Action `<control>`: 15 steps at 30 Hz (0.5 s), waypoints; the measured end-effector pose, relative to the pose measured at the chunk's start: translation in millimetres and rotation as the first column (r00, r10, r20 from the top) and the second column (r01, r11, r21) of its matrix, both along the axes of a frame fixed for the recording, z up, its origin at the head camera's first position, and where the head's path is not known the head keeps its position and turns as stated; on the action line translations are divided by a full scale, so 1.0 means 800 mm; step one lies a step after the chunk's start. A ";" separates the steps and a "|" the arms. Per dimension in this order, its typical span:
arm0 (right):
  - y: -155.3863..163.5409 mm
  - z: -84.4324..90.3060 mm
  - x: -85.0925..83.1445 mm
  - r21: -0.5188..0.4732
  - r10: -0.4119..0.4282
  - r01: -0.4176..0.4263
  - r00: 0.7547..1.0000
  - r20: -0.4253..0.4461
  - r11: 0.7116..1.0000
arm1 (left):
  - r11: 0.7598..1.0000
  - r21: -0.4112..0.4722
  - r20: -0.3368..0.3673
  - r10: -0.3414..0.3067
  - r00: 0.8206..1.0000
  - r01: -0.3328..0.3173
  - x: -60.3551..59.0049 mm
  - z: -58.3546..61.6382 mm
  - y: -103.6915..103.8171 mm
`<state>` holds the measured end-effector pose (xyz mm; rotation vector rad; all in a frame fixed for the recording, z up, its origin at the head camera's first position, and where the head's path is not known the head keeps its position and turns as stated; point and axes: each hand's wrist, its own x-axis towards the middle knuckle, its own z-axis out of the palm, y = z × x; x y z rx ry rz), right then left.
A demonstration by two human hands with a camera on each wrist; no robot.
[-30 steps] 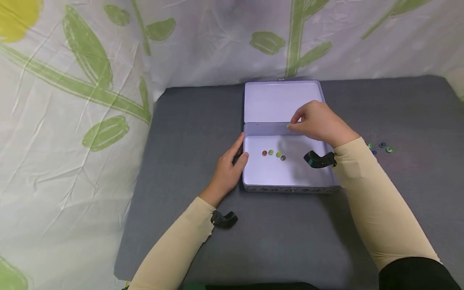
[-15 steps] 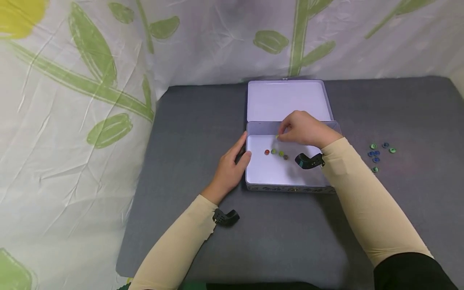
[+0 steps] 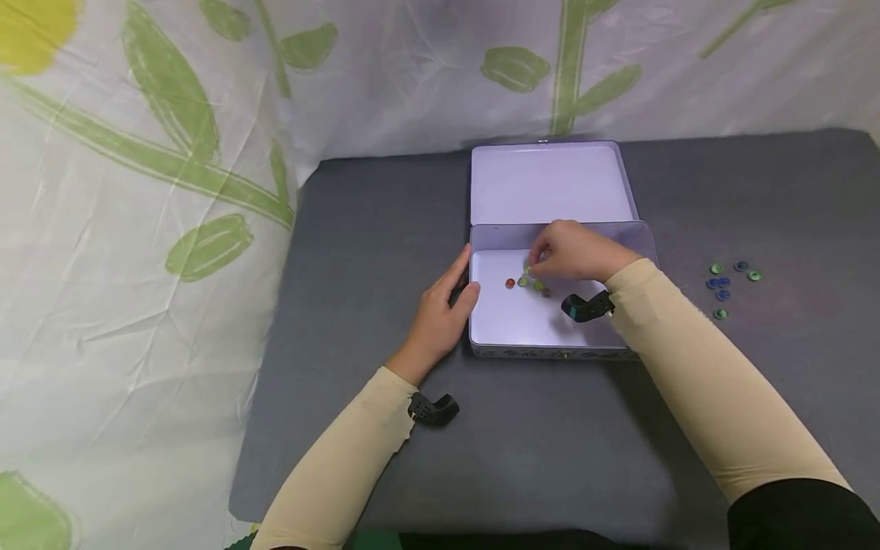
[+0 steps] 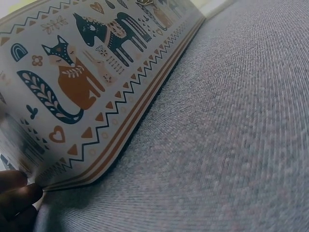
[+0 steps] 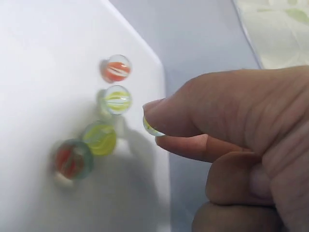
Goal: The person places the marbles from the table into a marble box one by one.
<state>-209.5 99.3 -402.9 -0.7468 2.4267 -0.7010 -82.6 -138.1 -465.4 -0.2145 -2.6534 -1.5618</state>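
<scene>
Since a second earlier, the right hand (image 3: 574, 252) had come down from above the hinge edge of the tin (image 3: 550, 325) to hang low over its floor, just beside the row of four marbles (image 3: 528, 284). Its thumb and forefinger were pinched on a pale yellow-streaked marble (image 5: 152, 127), held a little off the white floor next to the second one in the row, while the other fingers (image 5: 241, 186) curled underneath. The row ran from an orange marble (image 5: 116, 68) through two yellow-green ones to a reddish one in greenish glass (image 5: 71, 160).

The left hand (image 3: 440, 309) had kept its place at the tin's left wall, thumb up at the rim and fingers against the outside; the left wrist view showed dark fingertips (image 4: 14, 198) at the corner of the patterned side (image 4: 82, 82), though how firmly they gripped could not be told. The lid (image 3: 550, 183) lay flat open behind. A loose cluster of blue and green marbles (image 3: 729, 284) sat on the grey bench (image 3: 385, 229), well apart to the right.

Judging from this, the risk lay in the release: let go from any height, the glass would likely strike the neighbours and scatter the row across the smooth floor. A nudge from the curled fingers could do the same.
</scene>
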 end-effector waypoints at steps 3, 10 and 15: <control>-0.001 -0.003 -0.001 -0.010 0.009 -0.009 1.000 0.017 1.000 | 1.000 0.002 0.003 0.012 1.000 -0.012 0.000 0.001 0.000; -0.001 -0.004 -0.001 0.004 0.006 -0.006 1.000 0.024 1.000 | 1.000 -0.006 0.010 0.013 1.000 -0.013 -0.001 0.003 0.001; 0.000 -0.006 0.000 0.019 0.012 -0.013 1.000 0.012 1.000 | 1.000 -0.014 0.004 0.009 1.000 -0.009 -0.001 0.001 0.002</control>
